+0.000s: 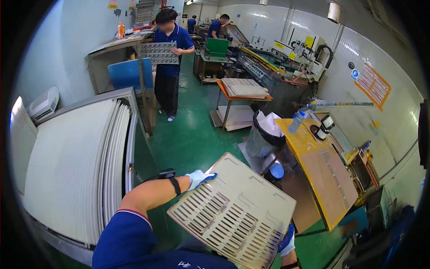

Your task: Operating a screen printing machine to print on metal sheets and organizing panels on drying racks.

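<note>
A flat cream panel (pixel 233 193) with thin brown edges and rows of dark slot-like marks is held tilted in front of my body. My left hand (pixel 200 179), in a white glove with blue on the fingers, grips its upper left edge. At its lower right edge, my right hand (pixel 287 242) in a similar glove closes on it, with part of the fingers hidden behind the panel. Whether it is one sheet or a thin stack, I cannot tell.
On my left stands a metal rack (pixel 130 148) packed with upright white panels (pixel 67 175). A yellow-topped table (pixel 329 179) is at right, beside a lined bin (pixel 264 139). Ahead, stacked panels (pixel 244 87) lie on a small table. A co-worker (pixel 172 49) carries a patterned panel.
</note>
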Demonstrator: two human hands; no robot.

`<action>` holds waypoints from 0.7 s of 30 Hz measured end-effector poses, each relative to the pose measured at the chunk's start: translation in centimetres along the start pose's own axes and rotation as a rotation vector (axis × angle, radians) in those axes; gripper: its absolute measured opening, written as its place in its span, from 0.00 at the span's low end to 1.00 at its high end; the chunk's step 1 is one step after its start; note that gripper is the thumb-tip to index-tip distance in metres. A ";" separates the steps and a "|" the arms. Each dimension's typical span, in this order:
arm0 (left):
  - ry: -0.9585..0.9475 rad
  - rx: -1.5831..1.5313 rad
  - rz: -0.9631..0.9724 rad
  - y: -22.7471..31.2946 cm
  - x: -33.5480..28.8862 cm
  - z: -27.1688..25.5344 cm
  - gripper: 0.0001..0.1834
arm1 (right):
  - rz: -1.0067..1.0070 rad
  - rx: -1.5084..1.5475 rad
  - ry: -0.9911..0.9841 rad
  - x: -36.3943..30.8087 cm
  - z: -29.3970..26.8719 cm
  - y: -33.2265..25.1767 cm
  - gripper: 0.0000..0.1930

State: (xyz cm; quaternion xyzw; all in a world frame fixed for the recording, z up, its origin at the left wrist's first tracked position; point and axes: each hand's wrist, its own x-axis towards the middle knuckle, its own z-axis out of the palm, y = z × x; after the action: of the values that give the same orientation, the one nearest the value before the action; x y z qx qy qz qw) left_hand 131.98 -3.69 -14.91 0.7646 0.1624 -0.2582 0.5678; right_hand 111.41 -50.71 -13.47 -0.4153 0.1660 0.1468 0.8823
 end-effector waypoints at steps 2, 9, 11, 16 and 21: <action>0.032 -0.123 -0.024 0.7 4.0 -3.1 0.33 | 0.131 -0.041 0.200 6.1 3.8 -3.3 0.33; 0.121 -0.425 -0.088 7.7 12.0 -14.7 0.35 | 0.184 -0.024 -0.186 31.2 13.2 -12.1 0.34; 0.132 -0.447 -0.065 9.8 15.6 -17.2 0.35 | 0.185 -0.071 -0.199 39.2 14.8 -13.9 0.34; 0.256 -0.644 -0.111 10.5 29.1 -23.6 0.30 | 0.298 -0.189 -0.180 62.2 17.2 -17.0 0.31; 0.305 -0.831 -0.050 17.4 35.5 -28.4 0.31 | 0.374 -0.382 -0.239 76.6 27.8 -21.5 0.34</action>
State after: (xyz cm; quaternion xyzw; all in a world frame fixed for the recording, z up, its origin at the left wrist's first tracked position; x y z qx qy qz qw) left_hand 176.30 16.48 -15.53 0.4965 0.3528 -0.0690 0.7901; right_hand 193.78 -32.84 -13.85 -0.5157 0.1042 0.3835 0.7590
